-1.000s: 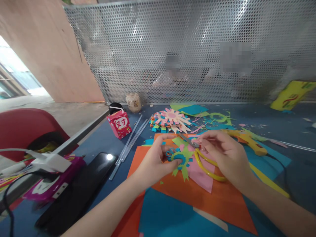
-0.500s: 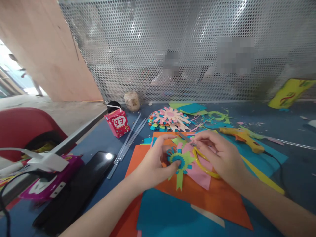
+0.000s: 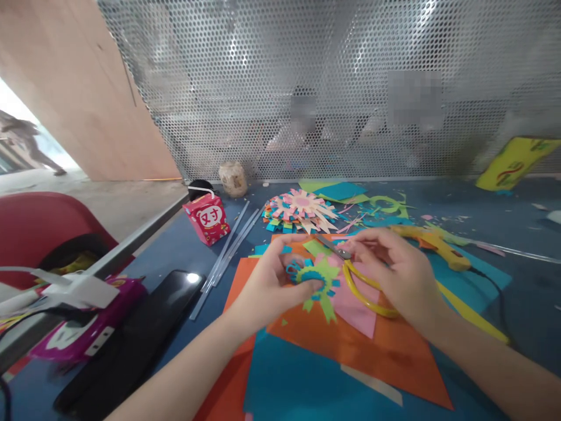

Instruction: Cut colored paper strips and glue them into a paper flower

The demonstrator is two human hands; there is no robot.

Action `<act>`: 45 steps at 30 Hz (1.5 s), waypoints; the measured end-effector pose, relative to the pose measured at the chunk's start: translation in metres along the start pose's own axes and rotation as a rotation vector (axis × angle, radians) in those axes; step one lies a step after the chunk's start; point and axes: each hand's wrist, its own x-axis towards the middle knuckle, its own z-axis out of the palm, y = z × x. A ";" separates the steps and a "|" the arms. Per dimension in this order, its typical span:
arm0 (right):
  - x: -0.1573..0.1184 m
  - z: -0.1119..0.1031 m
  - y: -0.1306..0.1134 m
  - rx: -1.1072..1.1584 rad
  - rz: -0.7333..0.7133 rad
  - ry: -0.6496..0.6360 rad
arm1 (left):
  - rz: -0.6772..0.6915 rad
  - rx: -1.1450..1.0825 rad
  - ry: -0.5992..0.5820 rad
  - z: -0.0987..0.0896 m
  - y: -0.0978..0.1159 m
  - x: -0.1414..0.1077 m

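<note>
Yellow-handled scissors point(image 3: 347, 273), paper rosette point(image 3: 326, 271), both partly covered

Green-and-blue rosette point(image 3: 328, 273), yellow-handled scissors point(image 3: 347, 272)

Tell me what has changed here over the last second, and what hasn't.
The paper rosette in the left hand has turned: half a second ago its longest visible tail pointed straight down; now it slants right, much as a second ago. A passer-by has come into view, far left. The scissors by the right hand and the carton stayed put.
</note>
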 end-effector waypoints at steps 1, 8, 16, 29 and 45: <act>0.000 -0.001 -0.001 0.001 0.009 0.054 | -0.012 -0.047 0.039 0.000 0.001 0.001; -0.002 -0.001 -0.009 0.140 0.169 -0.013 | -0.032 -0.189 0.098 -0.001 -0.001 0.005; -0.003 -0.002 -0.016 0.172 0.070 -0.049 | 0.058 -0.178 0.107 -0.002 -0.003 0.006; -0.007 -0.003 -0.020 0.188 0.012 -0.049 | 0.109 -0.061 0.101 0.001 -0.001 0.007; -0.011 -0.018 -0.018 0.024 -0.430 -0.065 | 0.968 0.786 -0.127 -0.016 0.020 -0.013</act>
